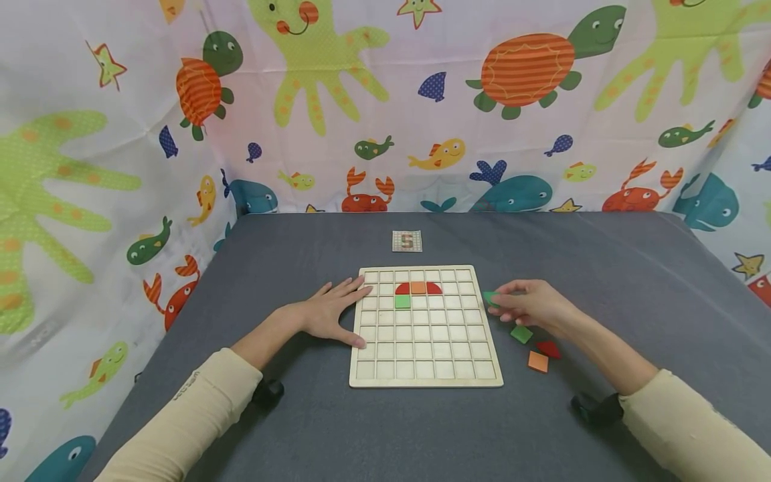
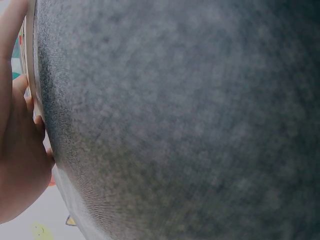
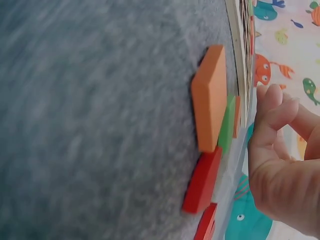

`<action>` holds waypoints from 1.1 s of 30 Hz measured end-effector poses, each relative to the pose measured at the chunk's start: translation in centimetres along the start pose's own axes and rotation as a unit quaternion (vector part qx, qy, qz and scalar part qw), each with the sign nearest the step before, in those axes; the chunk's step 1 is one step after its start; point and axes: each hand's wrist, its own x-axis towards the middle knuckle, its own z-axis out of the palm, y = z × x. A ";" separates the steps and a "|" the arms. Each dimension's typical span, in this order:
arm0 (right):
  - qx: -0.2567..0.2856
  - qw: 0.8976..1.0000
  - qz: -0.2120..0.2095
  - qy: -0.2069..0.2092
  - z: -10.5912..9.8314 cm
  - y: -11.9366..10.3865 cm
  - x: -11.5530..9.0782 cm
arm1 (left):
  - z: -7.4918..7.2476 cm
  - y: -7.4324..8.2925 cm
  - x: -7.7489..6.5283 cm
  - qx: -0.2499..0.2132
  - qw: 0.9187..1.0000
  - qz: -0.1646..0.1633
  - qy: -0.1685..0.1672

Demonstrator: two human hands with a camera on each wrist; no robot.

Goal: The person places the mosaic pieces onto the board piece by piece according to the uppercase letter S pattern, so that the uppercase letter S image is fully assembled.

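A pale wooden grid board (image 1: 427, 351) lies flat in front of me. In its upper rows sit an orange square tile (image 1: 418, 287) between two red rounded tiles (image 1: 402, 288), plus a green square tile (image 1: 402, 301) below the left one. My left hand (image 1: 322, 313) rests with spread fingers on the board's left edge, thumb lower down. Just off the board's right edge, my right hand (image 1: 536, 304) pinches a green tile (image 1: 490, 298), partly covered by the fingers. In the right wrist view the fingertips meet, and that tile is hidden.
Beneath the right hand lie loose tiles: a green square (image 1: 521, 334), a red piece (image 1: 549, 349) and an orange square (image 1: 538, 361). Behind the board is a small pattern card (image 1: 407, 241). A grey cloth (image 1: 385, 435) covers the table, with a printed curtain (image 1: 385, 100) around it.
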 end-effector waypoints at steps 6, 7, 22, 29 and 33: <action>0.005 1.000 0.007 0.003 0.8 -0.4 0.6 | 0.0 0.0 0.1 0.000 1.000 -0.001 -0.001; 0.006 1.000 0.010 0.003 1.0 -0.5 0.6 | 0.0 0.0 0.1 0.000 1.000 -0.003 -0.001; 0.026 0.999 0.033 0.010 4.0 -1.7 1.7 | -0.1 0.1 -0.1 0.000 1.000 -0.006 -0.008; 0.049 0.998 0.015 -0.024 5.6 -2.0 2.3 | -0.1 0.1 -0.1 0.001 1.000 -0.005 -0.006; 0.059 0.998 0.002 -0.037 6.5 -2.2 2.5 | 0.0 0.2 -0.1 0.000 1.000 -0.003 -0.002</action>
